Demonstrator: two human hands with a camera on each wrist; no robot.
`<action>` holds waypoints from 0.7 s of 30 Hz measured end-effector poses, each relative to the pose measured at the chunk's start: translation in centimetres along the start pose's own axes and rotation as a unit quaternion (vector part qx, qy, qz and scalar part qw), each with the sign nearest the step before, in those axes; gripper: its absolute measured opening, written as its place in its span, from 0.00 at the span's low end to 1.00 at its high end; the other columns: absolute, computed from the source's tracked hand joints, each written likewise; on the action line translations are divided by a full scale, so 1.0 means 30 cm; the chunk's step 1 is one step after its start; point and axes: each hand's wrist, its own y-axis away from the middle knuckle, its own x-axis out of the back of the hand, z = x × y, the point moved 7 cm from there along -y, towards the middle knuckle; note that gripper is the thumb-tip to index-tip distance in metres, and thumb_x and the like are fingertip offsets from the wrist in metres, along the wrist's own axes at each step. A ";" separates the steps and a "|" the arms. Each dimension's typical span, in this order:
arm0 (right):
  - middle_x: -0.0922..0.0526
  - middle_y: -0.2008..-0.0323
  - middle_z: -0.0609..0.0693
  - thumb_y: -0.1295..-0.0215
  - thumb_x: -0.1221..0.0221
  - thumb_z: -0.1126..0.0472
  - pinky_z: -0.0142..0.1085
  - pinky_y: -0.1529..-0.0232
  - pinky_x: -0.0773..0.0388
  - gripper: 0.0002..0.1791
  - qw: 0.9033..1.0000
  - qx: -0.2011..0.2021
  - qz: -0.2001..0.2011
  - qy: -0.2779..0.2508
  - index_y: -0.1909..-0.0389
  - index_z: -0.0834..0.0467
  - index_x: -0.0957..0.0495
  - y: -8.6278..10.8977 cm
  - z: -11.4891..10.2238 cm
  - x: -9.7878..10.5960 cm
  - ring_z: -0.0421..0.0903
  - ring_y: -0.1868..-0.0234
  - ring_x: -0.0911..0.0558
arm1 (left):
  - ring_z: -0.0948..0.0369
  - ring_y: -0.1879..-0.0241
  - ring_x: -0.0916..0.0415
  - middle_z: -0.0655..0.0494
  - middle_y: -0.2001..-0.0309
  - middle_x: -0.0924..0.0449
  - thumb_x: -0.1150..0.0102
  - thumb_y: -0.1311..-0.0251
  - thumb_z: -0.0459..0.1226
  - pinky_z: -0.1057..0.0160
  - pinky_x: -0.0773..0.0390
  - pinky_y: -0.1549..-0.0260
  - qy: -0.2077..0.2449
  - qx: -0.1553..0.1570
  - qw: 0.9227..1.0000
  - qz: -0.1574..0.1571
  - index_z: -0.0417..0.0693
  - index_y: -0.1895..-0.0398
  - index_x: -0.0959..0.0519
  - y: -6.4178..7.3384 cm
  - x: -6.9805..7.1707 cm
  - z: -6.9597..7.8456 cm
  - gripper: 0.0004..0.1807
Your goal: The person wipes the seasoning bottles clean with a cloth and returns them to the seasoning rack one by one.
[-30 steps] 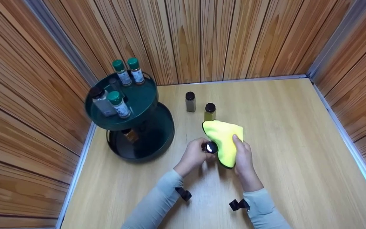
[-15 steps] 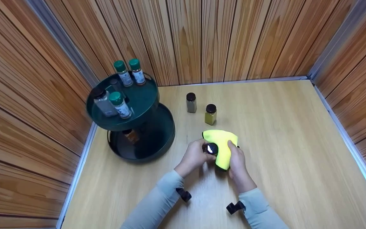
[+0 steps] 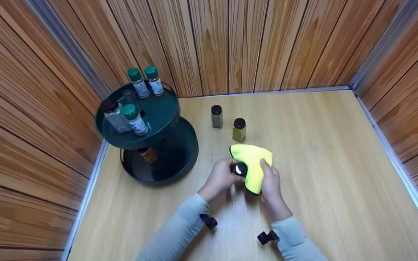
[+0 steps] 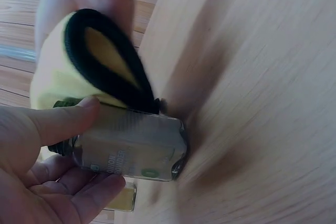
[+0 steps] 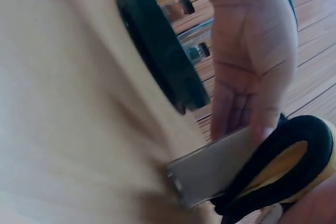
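Note:
In the head view, my left hand (image 3: pixel 220 178) grips a spice bottle by its upper part, its dark cap (image 3: pixel 241 169) facing up. Seen from the left wrist, the clear bottle (image 4: pixel 131 142) has pale powder inside and faint lettering that reads like onion powder; thumb and fingers lie on opposite sides. A yellow cloth (image 3: pixel 255 165) with black edging is in my right hand (image 3: pixel 272 186), thumb on top. The folded cloth (image 5: pixel 310 150) lies against the bottle's side. Cloth and fingers hide part of the bottle, whose base appears just above the tabletop.
A dark green two-tier rack (image 3: pixel 158 127) stands at left, holding several spice jars, some with green caps (image 3: pixel 130 111). Behind my hands stand a grey-filled bottle (image 3: pixel 217 116) and a yellow-green one (image 3: pixel 239 130). Wood-panel walls (image 3: pixel 245 43) border the table.
My right hand and the cloth have moved left and toward me, closer against the bottle, then the cloth's top edge rises slightly. The yellow-green bottle is uncovered. My left hand keeps its grip.

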 end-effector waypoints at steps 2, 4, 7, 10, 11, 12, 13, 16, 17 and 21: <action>0.18 0.73 0.49 0.20 0.51 0.46 0.35 0.68 0.21 0.23 0.999 -0.014 -0.001 0.030 0.59 0.64 0.21 -0.004 0.026 0.003 0.44 0.72 0.19 | 0.51 0.50 0.18 0.49 0.54 0.14 0.19 0.56 0.31 0.56 0.20 0.47 -0.009 0.011 1.000 -0.002 0.41 0.53 0.17 -0.001 0.001 -0.003 0.24; 0.18 0.72 0.48 0.20 0.51 0.46 0.34 0.66 0.21 0.24 0.998 -0.020 -0.005 0.055 0.58 0.64 0.21 -0.004 0.038 0.002 0.42 0.71 0.20 | 0.51 0.50 0.18 0.46 0.53 0.14 0.18 0.56 0.31 0.55 0.20 0.46 -0.016 0.018 1.000 -0.005 0.39 0.52 0.18 -0.004 0.001 -0.003 0.25; 0.19 0.72 0.49 0.20 0.51 0.47 0.35 0.66 0.21 0.24 0.999 -0.007 -0.010 0.043 0.57 0.65 0.20 0.001 0.025 -0.009 0.43 0.71 0.20 | 0.52 0.50 0.19 0.45 0.52 0.14 0.18 0.56 0.31 0.55 0.21 0.45 -0.019 0.023 1.000 -0.009 0.39 0.51 0.18 -0.007 0.000 -0.001 0.26; 0.19 0.75 0.50 0.20 0.50 0.49 0.36 0.71 0.21 0.23 1.000 0.022 -0.008 0.003 0.60 0.66 0.21 0.018 -0.016 -0.020 0.44 0.74 0.20 | 0.53 0.49 0.19 0.47 0.52 0.14 0.19 0.56 0.29 0.55 0.21 0.44 -0.014 0.016 1.000 -0.012 0.39 0.50 0.18 -0.009 0.000 0.005 0.26; 0.20 0.75 0.50 0.20 0.50 0.50 0.36 0.72 0.21 0.22 0.999 0.033 -0.006 -0.014 0.61 0.65 0.21 0.024 -0.032 -0.021 0.44 0.75 0.20 | 0.52 0.49 0.19 0.47 0.52 0.14 0.20 0.56 0.28 0.55 0.22 0.44 -0.011 0.011 1.000 -0.013 0.40 0.50 0.17 -0.009 0.001 0.007 0.26; 0.20 0.76 0.50 0.20 0.50 0.51 0.36 0.73 0.21 0.21 0.999 0.043 -0.005 -0.030 0.62 0.65 0.22 0.031 -0.046 -0.021 0.44 0.76 0.20 | 0.52 0.49 0.19 0.48 0.53 0.14 0.20 0.56 0.27 0.56 0.21 0.45 -0.009 0.006 1.000 -0.012 0.40 0.51 0.17 -0.009 0.001 0.008 0.25; 0.19 0.76 0.50 0.20 0.50 0.51 0.36 0.74 0.21 0.20 0.998 0.051 -0.002 -0.042 0.62 0.65 0.22 0.039 -0.059 -0.021 0.44 0.76 0.19 | 0.51 0.50 0.18 0.48 0.54 0.14 0.20 0.56 0.27 0.56 0.21 0.46 -0.008 0.000 1.000 -0.012 0.41 0.52 0.17 -0.008 0.001 0.010 0.24; 0.18 0.74 0.51 0.20 0.50 0.52 0.36 0.73 0.20 0.19 0.995 0.065 0.001 -0.069 0.61 0.65 0.22 0.055 -0.083 -0.017 0.44 0.75 0.18 | 0.48 0.52 0.18 0.48 0.57 0.14 0.21 0.57 0.26 0.58 0.21 0.50 -0.007 -0.015 1.000 -0.010 0.42 0.56 0.17 -0.006 0.000 0.014 0.22; 0.18 0.73 0.50 0.20 0.50 0.52 0.36 0.72 0.20 0.19 0.995 0.064 -0.002 -0.072 0.60 0.65 0.22 0.058 -0.083 -0.017 0.44 0.74 0.17 | 0.48 0.52 0.18 0.48 0.57 0.14 0.21 0.57 0.26 0.59 0.21 0.51 -0.011 -0.019 1.000 -0.009 0.43 0.56 0.17 -0.005 0.000 0.014 0.22; 0.17 0.73 0.51 0.20 0.51 0.50 0.37 0.71 0.19 0.21 0.997 0.046 -0.006 -0.059 0.59 0.65 0.23 0.049 -0.051 -0.010 0.45 0.73 0.17 | 0.48 0.53 0.19 0.46 0.56 0.14 0.21 0.56 0.27 0.60 0.21 0.53 -0.021 -0.022 0.999 -0.012 0.42 0.56 0.16 -0.006 -0.001 0.015 0.21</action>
